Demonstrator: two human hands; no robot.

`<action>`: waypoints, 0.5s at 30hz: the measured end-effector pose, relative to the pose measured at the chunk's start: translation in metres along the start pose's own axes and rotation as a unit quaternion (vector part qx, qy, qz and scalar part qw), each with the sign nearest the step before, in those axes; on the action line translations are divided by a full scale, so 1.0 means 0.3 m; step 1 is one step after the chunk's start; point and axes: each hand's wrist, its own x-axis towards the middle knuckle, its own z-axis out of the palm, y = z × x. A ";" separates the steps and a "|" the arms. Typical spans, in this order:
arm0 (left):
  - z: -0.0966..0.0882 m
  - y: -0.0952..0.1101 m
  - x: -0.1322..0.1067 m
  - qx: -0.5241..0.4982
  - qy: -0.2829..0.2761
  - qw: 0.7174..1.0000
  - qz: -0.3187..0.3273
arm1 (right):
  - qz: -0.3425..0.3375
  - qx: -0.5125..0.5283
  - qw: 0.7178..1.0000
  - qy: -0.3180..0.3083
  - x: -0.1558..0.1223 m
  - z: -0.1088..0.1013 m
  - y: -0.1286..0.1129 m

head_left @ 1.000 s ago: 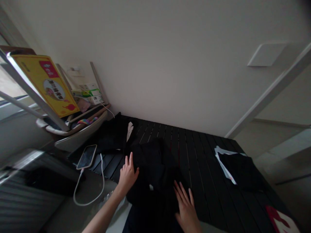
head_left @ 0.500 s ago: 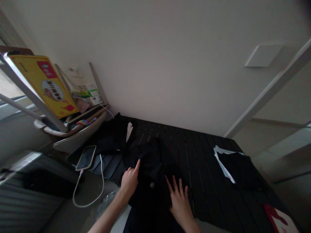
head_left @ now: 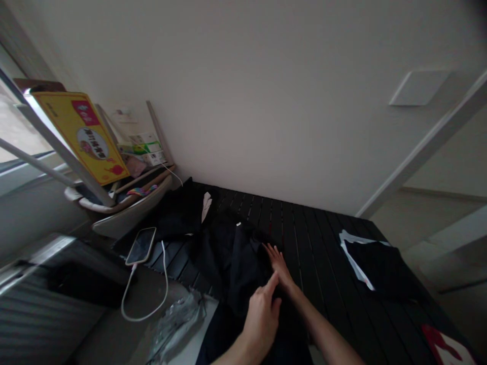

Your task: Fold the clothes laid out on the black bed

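A black garment (head_left: 232, 253) lies crumpled on the dark slatted table (head_left: 319, 243) in front of me. My right hand (head_left: 277, 261) rests flat on the garment's right edge with its fingers stretched out. Just nearer to me, my left hand (head_left: 262, 314) hovers over the same cloth. Its fingers are curled and one finger points forward, and it seems to pinch the fabric. A small white tag (head_left: 238, 223) shows at the garment's far end.
A phone (head_left: 140, 246) with a white cable (head_left: 152, 304) lies at the left. Behind it stands a chair (head_left: 125, 218) loaded with a yellow box (head_left: 87, 137). Another dark garment (head_left: 178, 213) lies at the back left, a folded black-and-white one (head_left: 376, 268) at the right. Crinkled plastic (head_left: 175, 319) sits near me.
My left hand has crossed from the garment's left side to the middle and curled its fingers. My right hand slid forward. The cloth now lies folded narrower.
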 end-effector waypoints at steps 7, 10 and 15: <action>-0.161 0.032 0.059 -0.030 0.000 0.987 0.156 | 0.062 0.100 0.987 0.109 -0.148 -0.073 0.171; -0.266 -0.096 0.172 0.115 0.142 0.976 0.118 | 0.119 0.212 0.963 0.119 -0.244 -0.080 0.150; -0.346 -0.361 0.331 0.343 0.102 0.934 -0.012 | 0.119 0.176 0.974 0.078 -0.334 -0.008 -0.068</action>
